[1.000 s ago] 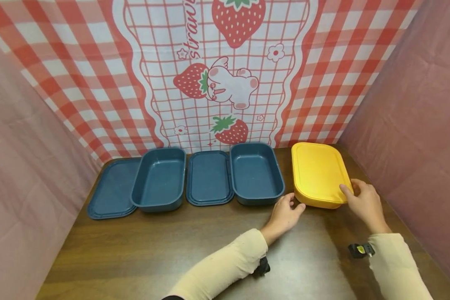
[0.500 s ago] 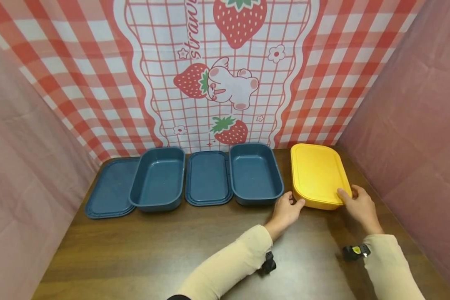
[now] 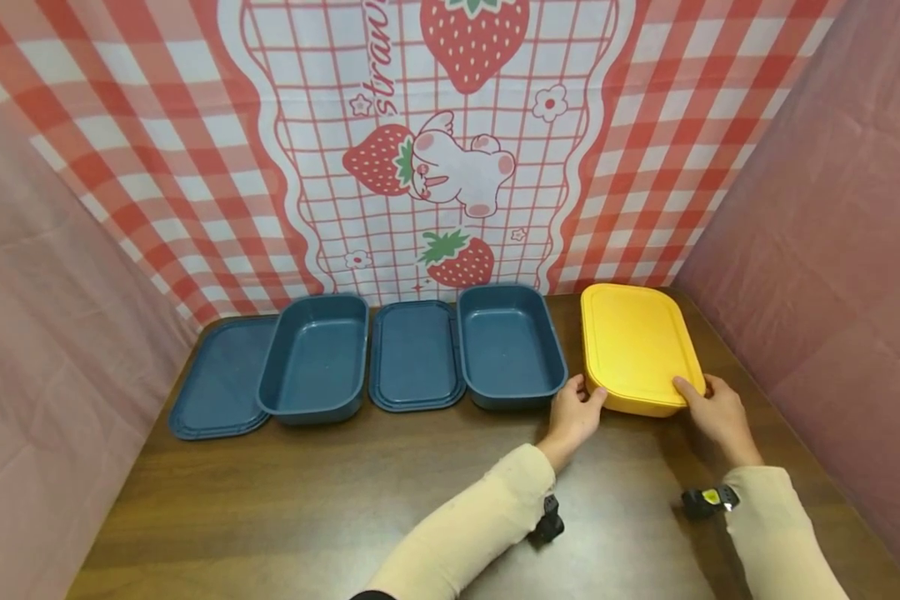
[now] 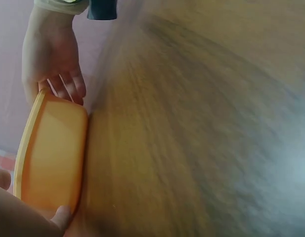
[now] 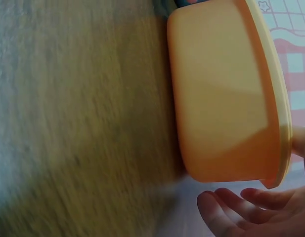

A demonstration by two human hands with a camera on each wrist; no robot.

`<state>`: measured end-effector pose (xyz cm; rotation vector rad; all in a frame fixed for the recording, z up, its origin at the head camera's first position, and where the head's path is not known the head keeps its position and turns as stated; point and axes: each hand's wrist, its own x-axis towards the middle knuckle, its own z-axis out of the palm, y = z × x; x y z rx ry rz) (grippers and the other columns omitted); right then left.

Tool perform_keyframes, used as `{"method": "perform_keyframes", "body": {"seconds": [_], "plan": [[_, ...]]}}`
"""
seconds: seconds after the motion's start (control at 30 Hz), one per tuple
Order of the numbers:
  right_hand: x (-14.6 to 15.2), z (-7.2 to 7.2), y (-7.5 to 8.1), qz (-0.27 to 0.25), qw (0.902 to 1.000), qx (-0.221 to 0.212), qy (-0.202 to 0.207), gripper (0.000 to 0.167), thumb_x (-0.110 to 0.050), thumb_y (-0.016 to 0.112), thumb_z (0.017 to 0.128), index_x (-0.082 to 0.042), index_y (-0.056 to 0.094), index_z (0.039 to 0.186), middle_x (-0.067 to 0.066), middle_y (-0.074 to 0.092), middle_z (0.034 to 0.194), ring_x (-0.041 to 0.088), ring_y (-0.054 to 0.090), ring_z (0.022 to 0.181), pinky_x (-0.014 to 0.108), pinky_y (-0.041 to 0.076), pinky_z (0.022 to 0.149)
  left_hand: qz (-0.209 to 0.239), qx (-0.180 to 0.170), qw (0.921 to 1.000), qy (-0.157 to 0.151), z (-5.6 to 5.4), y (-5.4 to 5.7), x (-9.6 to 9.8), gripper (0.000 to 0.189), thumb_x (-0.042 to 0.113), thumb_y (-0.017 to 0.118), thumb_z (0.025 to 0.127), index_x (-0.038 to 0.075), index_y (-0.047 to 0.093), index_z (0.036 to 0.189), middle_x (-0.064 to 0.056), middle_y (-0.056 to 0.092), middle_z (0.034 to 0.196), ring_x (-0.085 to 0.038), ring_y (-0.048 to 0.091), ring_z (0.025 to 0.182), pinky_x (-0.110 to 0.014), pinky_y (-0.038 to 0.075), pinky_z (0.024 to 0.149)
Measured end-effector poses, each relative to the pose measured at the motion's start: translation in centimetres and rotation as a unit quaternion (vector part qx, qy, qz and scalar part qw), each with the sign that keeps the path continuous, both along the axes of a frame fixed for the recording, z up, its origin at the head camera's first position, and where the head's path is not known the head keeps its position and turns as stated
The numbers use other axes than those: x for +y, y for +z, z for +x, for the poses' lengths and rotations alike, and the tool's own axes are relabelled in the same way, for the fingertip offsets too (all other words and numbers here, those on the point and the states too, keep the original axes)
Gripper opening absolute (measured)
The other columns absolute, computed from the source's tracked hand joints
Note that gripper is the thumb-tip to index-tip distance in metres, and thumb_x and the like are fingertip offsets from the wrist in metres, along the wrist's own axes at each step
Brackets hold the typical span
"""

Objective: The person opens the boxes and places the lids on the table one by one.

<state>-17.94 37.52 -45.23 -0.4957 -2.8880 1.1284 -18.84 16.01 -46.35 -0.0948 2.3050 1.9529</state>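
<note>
A yellow food container (image 3: pixel 637 342) with its lid on stands at the right of the table, near the back. My left hand (image 3: pixel 573 417) holds its near left corner, thumb at the lid rim and fingers low along the side. At the near right corner my right hand (image 3: pixel 722 421) has its thumb on top of the lid and its fingers at the right side. In the right wrist view those fingers (image 5: pixel 251 207) curl just below the rim, beside the container's wall (image 5: pixel 221 98). What the container holds is hidden by the lid.
Left of it stand a blue container without a lid (image 3: pixel 512 346), a blue lid (image 3: pixel 416 357), a second open blue container (image 3: pixel 318 358) and another blue lid (image 3: pixel 221 379). A strawberry-print cloth (image 3: pixel 450 167) hangs behind the wooden table (image 3: pixel 307 500); pink cloth (image 3: pixel 832 250) hangs at the sides.
My left hand has come slightly closer, its thumb now against the container's corner. My right thumb has shifted a little left on the lid. The blue containers and lids stay in place.
</note>
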Motion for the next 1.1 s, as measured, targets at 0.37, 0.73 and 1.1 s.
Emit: {"method": "perform_keyframes", "body": {"seconds": [0.37, 0.73, 1.1], "plan": [[-0.6, 0.0, -0.4, -0.068, 0.9972, 0.02, -0.025, 0.077, -0.046, 0.04, 0.1, 0.018, 0.029, 0.142, 0.039, 0.04, 0.137, 0.041, 0.047, 0.115, 0.029, 0.049, 0.082, -0.016, -0.009, 0.9996, 0.02, -0.2, 0.4, 0.8, 0.04, 0.025, 0.065, 0.093, 0.007, 0.062, 0.128, -0.008, 0.07, 0.116, -0.02, 0.064, 0.11, -0.03, 0.051, 0.094], [-1.1, -0.4, -0.4, -0.135, 0.9889, 0.033, -0.052, 0.068, -0.036, 0.043, 0.101, 0.016, 0.03, 0.143, 0.027, 0.045, 0.13, -0.008, 0.047, 0.074, 0.011, 0.048, 0.064, 0.024, -0.027, 0.9991, 0.021, -0.1, 0.3, 0.8, 0.046, 0.019, 0.065, 0.093, 0.008, 0.057, 0.137, -0.007, 0.063, 0.133, -0.018, 0.06, 0.119, -0.034, 0.048, 0.102], [-0.9, -0.2, -0.7, -0.16, 0.984, 0.052, -0.059, 0.062, -0.031, 0.045, 0.102, 0.015, 0.034, 0.141, 0.005, 0.051, 0.105, -0.008, 0.05, 0.073, 0.013, 0.052, 0.066, 0.044, -0.033, 0.9982, 0.023, 0.2, 0.3, 0.8, 0.046, 0.019, 0.067, 0.092, 0.009, 0.057, 0.136, -0.006, 0.063, 0.134, -0.017, 0.061, 0.118, -0.033, 0.049, 0.101]]}}
